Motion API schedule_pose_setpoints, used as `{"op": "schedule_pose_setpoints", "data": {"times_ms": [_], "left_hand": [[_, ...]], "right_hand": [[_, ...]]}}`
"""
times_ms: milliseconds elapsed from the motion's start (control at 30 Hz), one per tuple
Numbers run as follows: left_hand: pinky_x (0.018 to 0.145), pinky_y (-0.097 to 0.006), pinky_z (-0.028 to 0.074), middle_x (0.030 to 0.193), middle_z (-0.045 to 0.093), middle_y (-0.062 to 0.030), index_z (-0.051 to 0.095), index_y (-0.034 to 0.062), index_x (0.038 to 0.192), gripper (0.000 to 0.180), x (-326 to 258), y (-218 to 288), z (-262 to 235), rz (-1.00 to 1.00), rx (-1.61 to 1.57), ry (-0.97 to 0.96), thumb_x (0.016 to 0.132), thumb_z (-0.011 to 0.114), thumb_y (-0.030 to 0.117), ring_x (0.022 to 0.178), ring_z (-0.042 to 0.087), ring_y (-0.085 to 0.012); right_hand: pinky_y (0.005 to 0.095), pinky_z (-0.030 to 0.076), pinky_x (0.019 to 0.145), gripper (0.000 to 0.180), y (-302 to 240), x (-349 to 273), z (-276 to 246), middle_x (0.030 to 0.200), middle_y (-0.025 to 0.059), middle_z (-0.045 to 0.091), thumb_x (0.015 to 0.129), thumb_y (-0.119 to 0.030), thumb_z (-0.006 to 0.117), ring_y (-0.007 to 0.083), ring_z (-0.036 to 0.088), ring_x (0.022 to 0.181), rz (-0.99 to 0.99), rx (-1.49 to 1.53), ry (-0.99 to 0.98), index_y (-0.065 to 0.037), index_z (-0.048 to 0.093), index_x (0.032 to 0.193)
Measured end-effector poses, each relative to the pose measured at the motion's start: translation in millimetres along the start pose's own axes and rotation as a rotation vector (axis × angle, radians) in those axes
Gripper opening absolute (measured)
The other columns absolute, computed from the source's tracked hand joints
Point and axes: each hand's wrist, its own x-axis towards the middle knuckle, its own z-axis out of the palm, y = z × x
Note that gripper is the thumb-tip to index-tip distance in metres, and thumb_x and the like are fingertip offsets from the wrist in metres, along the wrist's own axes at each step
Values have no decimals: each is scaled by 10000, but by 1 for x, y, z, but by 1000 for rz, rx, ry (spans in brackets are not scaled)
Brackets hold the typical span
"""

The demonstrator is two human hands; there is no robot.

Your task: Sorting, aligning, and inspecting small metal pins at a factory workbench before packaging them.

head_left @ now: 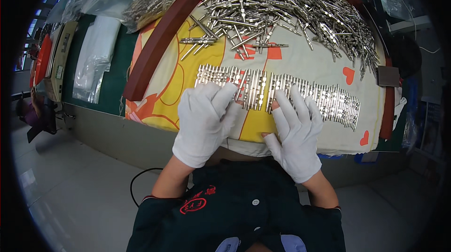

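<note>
Slim shiny metal rods with stepped, ringed shapes lie side by side in a long row [324, 97] on a patterned cloth [253, 127]. My left hand [204, 118], in a white glove, is at the left part of this row. Its thumb and forefinger close around the lower end of one slightly tilted metal rod [243, 82]; the other fingers curl over the rods beside it. My right hand [298, 132], gloved too, lies with fingers spread and their tips on the row right of a narrow gap. Its thumb rests apart, on the cloth.
A big loose heap of similar rods [282, 7] covers the far side of the cloth. Dark red wooden bars [162, 40] edge the work area. To the left are clear plastic bags [94, 54], a scale-like device [58, 64] and a person [37, 113] farther off.
</note>
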Motion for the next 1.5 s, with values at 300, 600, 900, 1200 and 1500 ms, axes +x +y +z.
{"op": "schedule_pose_setpoints", "data": {"times_ms": [300, 600, 900, 1200, 1500], "left_hand": [[686, -367, 399, 788, 548, -49, 616, 73, 1024, 275, -19, -38, 2, -164, -105, 199, 769, 718, 72, 717, 535, -243], [654, -366, 393, 722, 512, -56, 613, 65, 1003, 233, -19, -39, 4, -233, -192, 165, 784, 689, 37, 660, 515, -236], [651, -356, 388, 719, 509, -62, 616, 63, 999, 221, -18, -38, 5, -259, -196, 152, 792, 685, 34, 650, 505, -229], [643, -303, 430, 786, 569, -56, 615, 52, 1005, 214, -30, -44, 12, -290, -328, 339, 807, 667, -7, 662, 519, -180], [628, -260, 446, 837, 601, -58, 608, 24, 1004, 179, -25, -39, 5, -312, -338, 340, 834, 647, -14, 692, 547, -137]], "right_hand": [[530, 180, 1108, 704, -12, 6, 4, 1459, 211, 375, 775, -270, 682, 348, 352, 1363, -20, 31, -135, 63, 421, 1338], [548, 183, 1100, 711, -20, 17, 8, 1451, 206, 382, 748, -280, 700, 328, 361, 1361, -50, 1, -172, 60, 452, 1321], [519, 207, 1096, 672, -20, 16, 9, 1440, 187, 402, 738, -232, 696, 325, 370, 1353, -35, 78, -119, 43, 470, 1308], [494, 234, 1117, 557, 9, -17, -6, 1404, 158, 461, 810, -101, 613, 350, 392, 1341, 101, 51, 34, -21, 446, 1336], [507, 289, 1042, 550, 6, -21, -7, 1339, 166, 502, 729, -161, 709, 332, 456, 1267, 84, 68, 54, 27, 521, 1210]]}}
